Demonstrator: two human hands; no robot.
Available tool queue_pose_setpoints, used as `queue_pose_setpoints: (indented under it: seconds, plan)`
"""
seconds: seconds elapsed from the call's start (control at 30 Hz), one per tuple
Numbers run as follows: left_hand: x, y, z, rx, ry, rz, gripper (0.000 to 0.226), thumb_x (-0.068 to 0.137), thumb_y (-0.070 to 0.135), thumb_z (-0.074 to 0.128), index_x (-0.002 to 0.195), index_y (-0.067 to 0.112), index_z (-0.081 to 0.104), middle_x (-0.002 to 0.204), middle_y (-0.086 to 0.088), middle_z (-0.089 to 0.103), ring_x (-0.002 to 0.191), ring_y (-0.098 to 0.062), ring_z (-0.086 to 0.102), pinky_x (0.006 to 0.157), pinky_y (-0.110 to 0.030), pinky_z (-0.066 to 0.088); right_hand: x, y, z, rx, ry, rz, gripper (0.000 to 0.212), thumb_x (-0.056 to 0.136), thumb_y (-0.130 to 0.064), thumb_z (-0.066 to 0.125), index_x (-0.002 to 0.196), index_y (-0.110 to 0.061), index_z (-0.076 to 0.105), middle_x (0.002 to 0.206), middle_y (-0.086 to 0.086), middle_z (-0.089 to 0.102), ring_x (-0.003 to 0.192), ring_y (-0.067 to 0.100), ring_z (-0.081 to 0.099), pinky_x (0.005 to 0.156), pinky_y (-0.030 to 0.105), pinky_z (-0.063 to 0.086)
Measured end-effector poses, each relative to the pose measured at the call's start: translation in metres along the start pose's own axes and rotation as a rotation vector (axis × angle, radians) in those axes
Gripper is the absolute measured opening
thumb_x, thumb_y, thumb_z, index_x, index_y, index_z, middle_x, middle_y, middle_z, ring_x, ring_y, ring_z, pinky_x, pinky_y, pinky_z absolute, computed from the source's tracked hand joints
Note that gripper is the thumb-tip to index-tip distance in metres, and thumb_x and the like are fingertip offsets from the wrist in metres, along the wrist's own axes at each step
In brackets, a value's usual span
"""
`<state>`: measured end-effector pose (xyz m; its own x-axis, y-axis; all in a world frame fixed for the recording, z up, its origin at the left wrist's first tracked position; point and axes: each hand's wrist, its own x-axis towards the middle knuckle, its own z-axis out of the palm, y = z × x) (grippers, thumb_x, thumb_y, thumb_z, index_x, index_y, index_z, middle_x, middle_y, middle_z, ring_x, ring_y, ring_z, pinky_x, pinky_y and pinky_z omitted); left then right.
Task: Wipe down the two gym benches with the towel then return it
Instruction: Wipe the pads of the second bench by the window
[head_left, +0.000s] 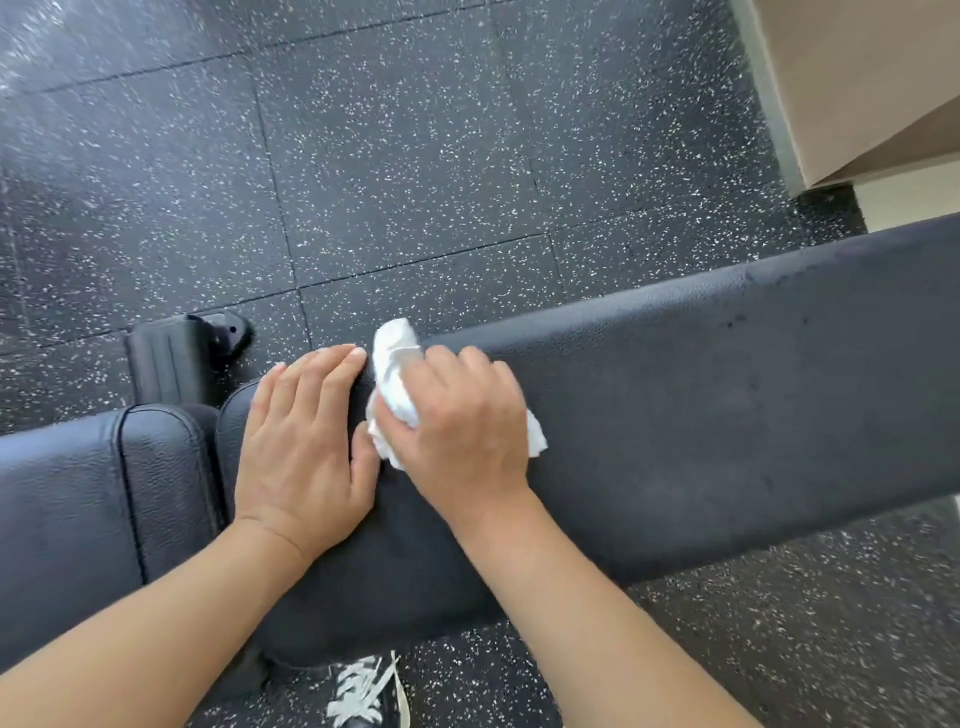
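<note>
A long black padded gym bench (701, 405) runs across the view from the lower left to the right edge. A separate seat pad (78, 499) of the same black vinyl lies at its left end. My right hand (462, 431) presses a crumpled white towel (395, 369) onto the bench pad near its left end, with the fingers closed over the cloth. My left hand (306, 447) lies flat on the pad right beside it, fingers together and holding nothing. Only one bench is in view.
Black rubber floor tiles with white speckles (415, 156) surround the bench. A black foot of the bench frame (182, 353) sticks out on the floor at the left. A beige wall corner (857, 78) stands at the top right. My shoe with white laces (369, 696) is under the bench.
</note>
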<state>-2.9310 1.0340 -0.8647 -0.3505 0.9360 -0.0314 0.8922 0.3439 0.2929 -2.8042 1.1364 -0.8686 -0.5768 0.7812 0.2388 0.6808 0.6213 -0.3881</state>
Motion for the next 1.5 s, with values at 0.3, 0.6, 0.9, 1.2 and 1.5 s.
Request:
queue_pose_setpoints:
  seconds: [0.3,0.6,0.9,1.2,1.5]
  plan:
    - [-0.002,-0.002,0.003,0.027,0.01,-0.001,0.061,0.091,0.029,0.044,0.148,0.007,0.046,0.147,-0.012,0.052,0.137,-0.037,0.047,0.122,-0.056,0.03,-0.05,0.047,-0.03,0.05,0.013,-0.26,0.022,0.096,-0.031,0.068,0.081,-0.016,0.061,0.069,0.0,0.042,0.064,0.023,0.037,0.056,0.039,0.029]
    - [-0.002,0.002,-0.003,0.0,-0.004,-0.007,0.06,0.092,0.031,0.045,0.146,0.006,0.048,0.146,-0.012,0.054,0.137,-0.036,0.048,0.123,-0.054,0.028,-0.068,0.16,-0.086,-0.163,0.176,0.234,0.032,0.096,-0.035,0.061,0.073,-0.021,0.044,0.068,0.0,0.039,0.066,0.021,0.032,0.058,0.04,0.031]
    - [-0.002,0.002,-0.006,0.053,-0.071,-0.003,0.062,0.092,0.032,0.042,0.149,0.007,0.047,0.147,-0.01,0.052,0.136,-0.035,0.048,0.121,-0.056,0.03,-0.055,0.055,-0.031,-0.079,0.061,0.035,0.021,0.093,-0.04,0.063,0.085,-0.021,0.062,0.068,-0.004,0.042,0.063,0.022,0.036,0.056,0.038,0.031]
    - [0.016,0.039,-0.024,0.259,-0.329,0.182,0.078,0.085,0.019,0.022,0.161,0.013,0.038,0.162,-0.016,0.041,0.146,-0.039,0.043,0.118,-0.059,0.038,-0.055,0.063,-0.051,-0.014,-0.007,-0.096,0.021,0.09,-0.04,0.064,0.099,-0.021,0.064,0.076,-0.003,0.049,0.067,0.024,0.047,0.058,0.039,0.039]
    - [0.068,0.143,0.022,0.2,-0.271,0.191,0.065,0.103,0.041,0.027,0.164,0.02,0.022,0.168,-0.008,0.029,0.151,-0.032,0.029,0.123,-0.054,0.025,-0.041,0.174,-0.088,-0.128,0.224,0.126,0.022,0.086,-0.029,0.073,0.094,-0.021,0.054,0.07,0.002,0.047,0.063,0.028,0.047,0.055,0.043,0.044]
